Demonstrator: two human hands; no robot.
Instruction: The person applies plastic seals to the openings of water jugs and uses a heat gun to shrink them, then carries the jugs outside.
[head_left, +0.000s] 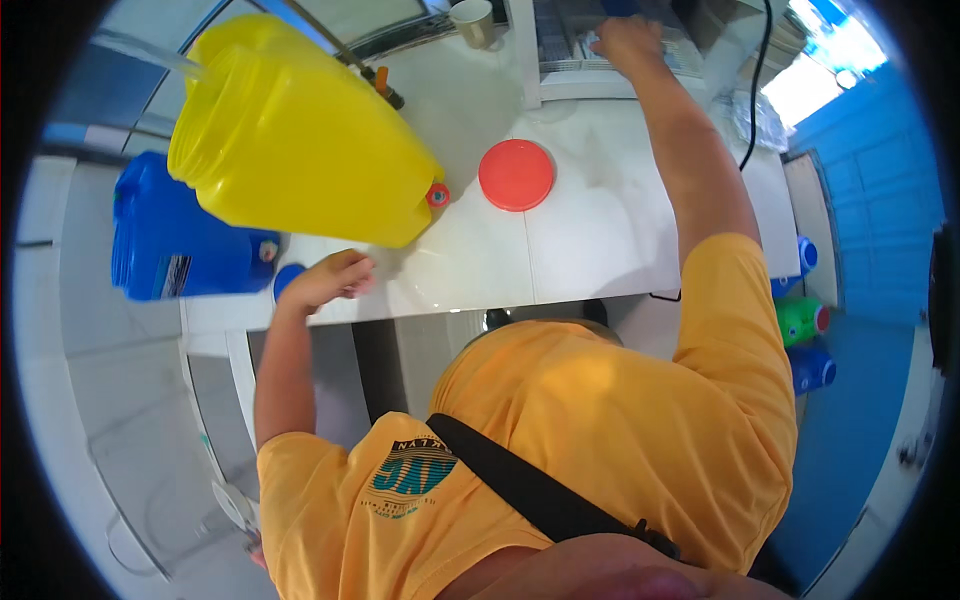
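My left hand (330, 279) is at the counter's front edge, fingers loosely curled together and nothing visible in them. It is just below a big yellow plastic jug (315, 142), whose wide threaded mouth is uncovered and faces left. A clear strand (146, 51), either hose or water, meets that mouth. Beside my left wrist is a blue lid (288, 280), partly covered. My right hand (630, 45) reaches into a white-framed cabinet (589, 91); its fingertips are hard to make out among the contents. Between my hands, a round red lid (516, 175) lies flat on the white tiled counter (480, 262).
A blue jug (195, 240) with a spout stands at the left end. Behind the yellow jug runs a pipe with an orange-handled valve (382, 80). A mug (473, 22) is at the back. A black cable (756, 90) hangs right. Blue and green containers (802, 321) stand beyond the counter's right end.
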